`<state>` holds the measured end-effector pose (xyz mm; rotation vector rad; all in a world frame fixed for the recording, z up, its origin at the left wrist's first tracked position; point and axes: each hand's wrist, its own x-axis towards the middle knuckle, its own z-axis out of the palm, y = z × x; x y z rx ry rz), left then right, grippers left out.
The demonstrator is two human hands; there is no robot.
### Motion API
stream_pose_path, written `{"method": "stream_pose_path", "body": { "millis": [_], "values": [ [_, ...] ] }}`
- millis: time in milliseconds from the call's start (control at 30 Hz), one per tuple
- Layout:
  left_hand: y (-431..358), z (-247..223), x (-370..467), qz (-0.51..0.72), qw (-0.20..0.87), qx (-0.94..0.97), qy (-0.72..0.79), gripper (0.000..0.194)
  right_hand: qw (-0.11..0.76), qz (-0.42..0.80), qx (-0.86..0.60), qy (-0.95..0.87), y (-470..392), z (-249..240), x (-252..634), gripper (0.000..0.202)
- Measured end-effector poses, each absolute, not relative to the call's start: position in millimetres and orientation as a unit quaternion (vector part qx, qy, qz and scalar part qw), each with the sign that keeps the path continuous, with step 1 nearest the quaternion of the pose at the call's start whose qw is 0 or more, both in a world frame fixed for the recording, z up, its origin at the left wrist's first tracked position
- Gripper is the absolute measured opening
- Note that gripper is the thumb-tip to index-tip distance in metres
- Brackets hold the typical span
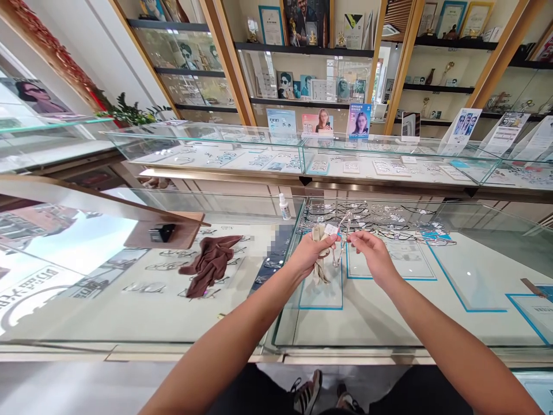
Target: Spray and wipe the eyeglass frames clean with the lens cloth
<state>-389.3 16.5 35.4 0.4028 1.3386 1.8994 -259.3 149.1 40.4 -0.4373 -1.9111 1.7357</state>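
Observation:
Over the glass counter, my left hand (307, 255) is closed around a beige cloth (320, 273), which hangs below the fingers. The same hand holds one side of a pair of thin-framed eyeglasses (337, 257), turned edge-on to me. A small white tag (330, 229) shows by the left thumb. My right hand (370, 249) pinches the other side of the eyeglasses between thumb and fingertips. Which part each hand grips is too small to make out. Behind the hands, several eyeglass frames (358, 212) lie in rows on the counter.
A brown cloth (211, 262) lies crumpled on the left counter among more glasses. A white spray bottle (284, 206) stands near the glass joint. To the left are a wooden board (142, 231) and a black box (162, 233). Beyond runs another glass showcase (242, 158).

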Motion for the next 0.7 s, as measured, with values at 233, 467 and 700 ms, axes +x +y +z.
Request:
{"method": "stream_pose_path", "body": {
  "millis": [233,467,700],
  "values": [
    [15,34,-384,0.729,0.328,0.211,0.563,0.055,0.198,0.737,-0.170,-0.624,150,39,-261,0.034],
    [15,32,-384,0.722,0.336,0.245,0.553,0.057,0.160,0.797,-0.129,-0.568,152,37,-262,0.035],
    [13,35,-394,0.680,0.218,0.318,0.624,0.041,0.131,0.805,-0.110,-0.568,160,40,-262,0.032]
  ]
}}
